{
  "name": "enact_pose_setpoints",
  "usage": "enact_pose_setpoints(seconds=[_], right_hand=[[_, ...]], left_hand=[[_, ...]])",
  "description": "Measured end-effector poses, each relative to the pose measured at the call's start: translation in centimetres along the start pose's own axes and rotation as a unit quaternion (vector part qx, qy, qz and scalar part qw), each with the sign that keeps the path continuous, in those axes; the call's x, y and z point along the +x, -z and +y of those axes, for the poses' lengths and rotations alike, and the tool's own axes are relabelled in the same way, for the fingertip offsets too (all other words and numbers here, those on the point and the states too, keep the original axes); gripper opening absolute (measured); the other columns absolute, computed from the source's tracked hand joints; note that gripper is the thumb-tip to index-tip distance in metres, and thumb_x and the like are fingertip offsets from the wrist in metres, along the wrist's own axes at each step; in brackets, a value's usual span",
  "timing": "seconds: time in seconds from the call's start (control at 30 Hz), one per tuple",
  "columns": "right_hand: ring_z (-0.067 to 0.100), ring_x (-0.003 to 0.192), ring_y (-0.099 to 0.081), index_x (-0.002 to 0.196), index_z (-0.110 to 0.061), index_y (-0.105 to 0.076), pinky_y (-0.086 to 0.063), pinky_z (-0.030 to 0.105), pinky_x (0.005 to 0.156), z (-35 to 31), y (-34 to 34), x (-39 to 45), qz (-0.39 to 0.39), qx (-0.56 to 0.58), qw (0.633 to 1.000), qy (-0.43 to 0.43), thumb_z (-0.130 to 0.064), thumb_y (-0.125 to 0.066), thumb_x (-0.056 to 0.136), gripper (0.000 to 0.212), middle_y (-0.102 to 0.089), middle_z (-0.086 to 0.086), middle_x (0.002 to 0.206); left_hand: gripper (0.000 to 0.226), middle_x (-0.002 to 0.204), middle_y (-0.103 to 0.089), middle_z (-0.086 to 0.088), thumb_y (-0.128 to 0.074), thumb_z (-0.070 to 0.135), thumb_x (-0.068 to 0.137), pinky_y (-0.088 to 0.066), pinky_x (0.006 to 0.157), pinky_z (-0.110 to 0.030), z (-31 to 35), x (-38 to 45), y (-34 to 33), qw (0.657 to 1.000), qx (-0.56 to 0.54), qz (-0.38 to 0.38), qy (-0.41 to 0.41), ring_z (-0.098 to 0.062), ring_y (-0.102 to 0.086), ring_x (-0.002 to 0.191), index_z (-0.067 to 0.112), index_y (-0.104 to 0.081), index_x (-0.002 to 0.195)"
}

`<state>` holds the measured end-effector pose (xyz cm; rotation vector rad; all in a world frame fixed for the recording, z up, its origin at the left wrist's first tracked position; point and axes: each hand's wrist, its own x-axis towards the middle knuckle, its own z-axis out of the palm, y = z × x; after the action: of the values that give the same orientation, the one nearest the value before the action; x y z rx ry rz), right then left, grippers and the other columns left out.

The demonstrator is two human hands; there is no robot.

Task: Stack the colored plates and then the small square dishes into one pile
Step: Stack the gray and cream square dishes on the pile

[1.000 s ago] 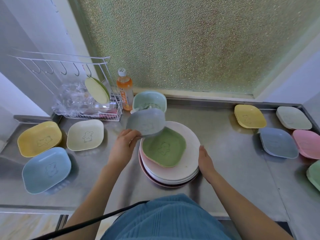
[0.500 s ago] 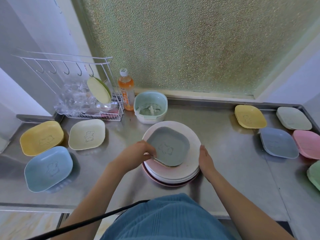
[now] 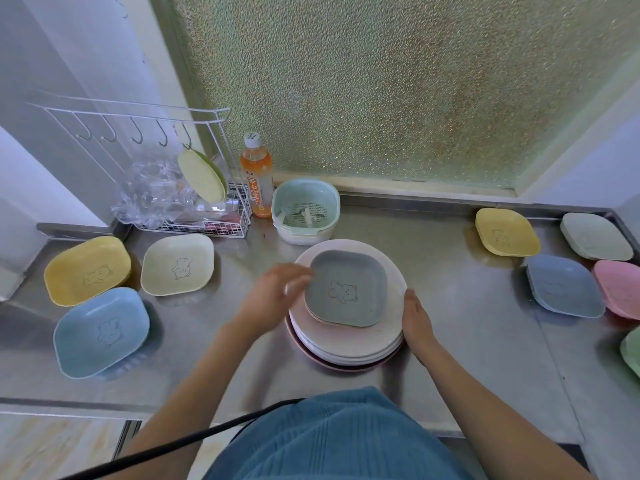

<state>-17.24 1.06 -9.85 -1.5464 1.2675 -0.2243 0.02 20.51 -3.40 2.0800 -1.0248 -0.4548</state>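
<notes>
Where the round plates [image 3: 349, 344] sit piled at the counter's centre: grey square dish [image 3: 346, 287] seated on top, bear outline facing up, another dish edge just visible beneath it.

Left hand [image 3: 273, 296]: blurred, fingers spread and loosely extended, holding nothing; fingertips [image 3: 304, 277] at the grey dish's left rim, contact not determinable through the blur.

Right hand [image 3: 415, 315]: open, fingers straight and together, set edge-on against the right rim of the plate pile, touching it. Nothing gripped.

Loose dishes left of the pile, on the steel counter [image 3: 467, 306]: yellow dish [image 3: 88, 270], cream dish [image 3: 177, 264], light blue dish [image 3: 101, 332], all upright and well apart from the pile.

Loose dishes at the right end: second yellow dish [image 3: 507, 236], pale grey-white dish [image 3: 595, 236], slate blue dish [image 3: 564, 291], pink dish [image 3: 618, 288], and a green dish [image 3: 632, 349] cut off by the frame edge. Pink and slate blue close together; overlap not determinable.

Behind the pile: mint strainer bowl [image 3: 305, 210], orange drink bottle [image 3: 257, 176] just beside it, white wire rack [image 3: 194, 202] with a pale green plate [image 3: 202, 174] leaning in it.
</notes>
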Motion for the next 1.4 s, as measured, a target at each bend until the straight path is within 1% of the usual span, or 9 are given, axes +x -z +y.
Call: enact_pose_setpoints(seconds=[0.07, 0.13, 0.33, 0.57, 0.67, 0.83, 0.97, 1.17, 1.4], right_hand=[[0.029, 0.130, -0.040, 0.138, -0.010, -0.041, -0.028, 0.035, 0.108, 0.1, 0.0, 0.0, 0.000, 0.003, 1.000, -0.001, -0.039, -0.019, 0.102, 0.051, -0.044, 0.014, 0.142], [0.028, 0.130, -0.041, 0.138, -0.011, -0.041, -0.028, 0.035, 0.108, 0.2, -0.1, 0.1, 0.001, 0.007, 1.000, -0.001, -0.040, -0.019, 0.101, 0.052, -0.044, 0.014, 0.142], [0.027, 0.132, -0.039, 0.139, -0.012, -0.040, -0.026, 0.033, 0.109, 0.2, -0.1, 0.3, 0.001, 0.001, 1.000, -0.005, -0.039, -0.019, 0.102, 0.051, -0.042, 0.012, 0.144], [0.027, 0.132, -0.038, 0.139, -0.010, -0.040, -0.026, 0.032, 0.109, 0.2, -0.2, 0.3, 0.009, -0.006, 1.000, -0.002, -0.039, -0.019, 0.102, 0.052, -0.042, 0.014, 0.144], [0.028, 0.131, -0.040, 0.138, -0.010, -0.041, -0.027, 0.032, 0.108, 0.2, -0.2, 0.3, 0.011, -0.010, 1.000, 0.004, -0.039, -0.018, 0.101, 0.052, -0.044, 0.014, 0.143], [0.028, 0.129, -0.042, 0.137, -0.009, -0.043, -0.029, 0.032, 0.106, 0.3, -0.3, 0.4, 0.013, -0.001, 1.000, 0.004, -0.039, -0.019, 0.101, 0.052, -0.046, 0.015, 0.141], [0.028, 0.126, -0.043, 0.134, -0.009, -0.046, -0.029, 0.028, 0.099, 0.2, -0.3, 0.2, 0.013, 0.010, 1.000, 0.001, -0.038, -0.020, 0.102, 0.050, -0.048, 0.015, 0.138], [0.028, 0.130, -0.040, 0.138, -0.008, -0.041, -0.027, 0.030, 0.105, 0.0, -0.1, 0.0, 0.008, 0.005, 1.000, 0.007, -0.035, -0.019, 0.102, 0.049, -0.043, 0.015, 0.142], [0.029, 0.134, -0.036, 0.140, -0.008, -0.038, -0.025, 0.034, 0.110, 0.0, -0.1, 0.0, 0.000, -0.008, 1.000, 0.009, -0.038, -0.018, 0.102, 0.053, -0.040, 0.014, 0.145]], left_hand=[[0.022, 0.105, -0.069, -0.008, -0.050, 0.018, 0.093, -0.040, 0.080, -0.024, -2.1, 0.7, 1.9, 0.987, -0.015, 0.140, 0.072, -0.023, -0.061, 0.096, 0.010, -0.069, 0.102], [0.020, 0.104, -0.069, -0.012, -0.050, 0.009, 0.091, -0.043, 0.079, -0.029, -5.2, 1.1, 3.6, 0.967, 0.038, 0.191, 0.163, -0.029, -0.061, 0.095, 0.008, -0.067, 0.102], [0.049, 0.127, -0.053, -0.018, -0.048, 0.023, 0.091, -0.040, 0.095, -0.046, -11.9, 0.4, 4.1, 0.921, 0.240, 0.003, 0.307, -0.037, -0.050, 0.116, 0.016, -0.038, 0.138], [0.054, 0.108, -0.062, -0.022, -0.044, 0.015, 0.093, -0.043, 0.087, -0.045, -13.0, -0.6, 2.5, 0.918, 0.252, 0.044, 0.304, -0.041, -0.059, 0.100, 0.022, -0.026, 0.144], [0.061, 0.110, -0.060, -0.029, -0.048, 0.000, 0.086, -0.041, 0.090, -0.049, -12.9, -1.0, 1.8, 0.915, 0.195, 0.108, 0.337, -0.046, -0.054, 0.105, 0.005, -0.027, 0.143], [0.018, 0.083, -0.065, -0.024, -0.052, -0.007, 0.080, -0.042, 0.074, -0.043, -10.8, -1.0, 1.6, 0.937, 0.205, 0.227, 0.168, -0.040, -0.049, 0.088, -0.004, -0.068, 0.087], [0.015, 0.076, -0.068, -0.011, -0.061, -0.004, 0.078, -0.038, 0.073, -0.026, -6.6, -0.4, 1.1, 0.954, 0.154, 0.256, -0.013, -0.026, -0.045, 0.083, 0.002, -0.072, 0.086], [0.027, 0.078, -0.070, -0.003, -0.053, 0.021, 0.087, -0.033, 0.100, -0.019, -1.5, -0.5, 0.4, 0.966, 0.080, 0.103, -0.223, -0.015, -0.047, 0.086, 0.007, -0.076, 0.086], [0.024, 0.091, -0.072, -0.005, -0.056, 0.005, 0.083, -0.052, 0.083, -0.038, -1.1, -1.2, -2.5, 0.969, 0.145, -0.078, -0.183, -0.024, -0.057, 0.097, 0.014, -0.075, 0.096]])
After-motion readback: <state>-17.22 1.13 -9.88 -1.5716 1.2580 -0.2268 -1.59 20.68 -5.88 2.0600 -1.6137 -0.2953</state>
